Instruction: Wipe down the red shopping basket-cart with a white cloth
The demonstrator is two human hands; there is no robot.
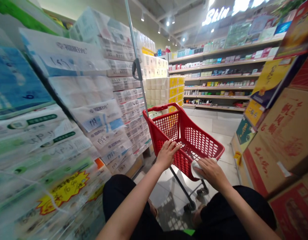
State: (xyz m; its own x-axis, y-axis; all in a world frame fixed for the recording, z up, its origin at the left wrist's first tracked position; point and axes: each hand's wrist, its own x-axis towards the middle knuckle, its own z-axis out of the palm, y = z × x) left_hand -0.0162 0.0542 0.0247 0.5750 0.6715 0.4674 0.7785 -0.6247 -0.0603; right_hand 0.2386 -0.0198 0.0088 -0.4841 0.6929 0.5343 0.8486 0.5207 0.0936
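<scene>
A red plastic shopping cart basket [180, 155] with grid walls stands before my knees, on a metal frame with casters [190, 206]. My left hand [166, 155] rests on its near left rim, fingers stretched out and somewhat apart. At the near right corner, my right hand [212, 171] is wrapped around a white cloth [197, 170] and presses it to the rim. Part of the cloth is hidden under the fingers. A metal pole [136, 50] with a dark grip rises from the basket's far left corner. No goods show inside the basket.
Stacked white paper packs [91, 116] line the left side, with a yellow price tag [65, 190] on nearer packs. Cardboard cartons [289, 130] are piled at right. Beyond the cart, tiled floor [220, 125] leads to stocked shelves [219, 75]. My knees flank the cart.
</scene>
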